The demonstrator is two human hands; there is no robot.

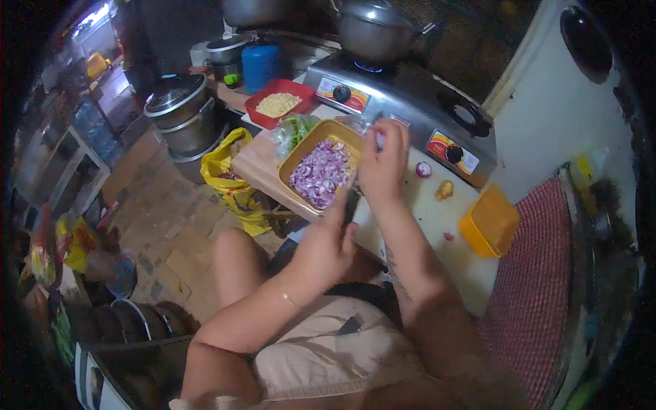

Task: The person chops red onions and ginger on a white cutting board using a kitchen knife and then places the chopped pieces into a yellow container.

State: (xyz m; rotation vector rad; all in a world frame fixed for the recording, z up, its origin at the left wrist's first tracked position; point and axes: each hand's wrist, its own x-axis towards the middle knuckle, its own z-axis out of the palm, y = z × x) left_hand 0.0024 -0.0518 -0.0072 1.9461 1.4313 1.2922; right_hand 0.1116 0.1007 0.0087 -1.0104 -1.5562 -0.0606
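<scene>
In my right hand (pixel 384 164), raised over the right rim of a gold tray, is a piece of red onion (pixel 380 141), partly covered by my fingers. My left hand (pixel 328 246) is lower, at the tray's near corner, with its index finger stretched forward along what looks like a knife (pixel 352 197), mostly hidden. Chopped red onion (pixel 320 174) fills much of the gold tray (pixel 294 188). On the white cutting board (pixel 425 215) to the right lie a peeled red onion (pixel 423 169), a piece of ginger (pixel 444 190) and a small onion scrap (pixel 448 236).
Behind the board stands a gas stove (pixel 400 87), its left burner lit under a lidded pot (pixel 376 36). A red tray (pixel 262 115) and bagged greens (pixel 294 133) sit back left. An orange container (pixel 489 220) rests at right. A yellow bag (pixel 230 179) hangs left.
</scene>
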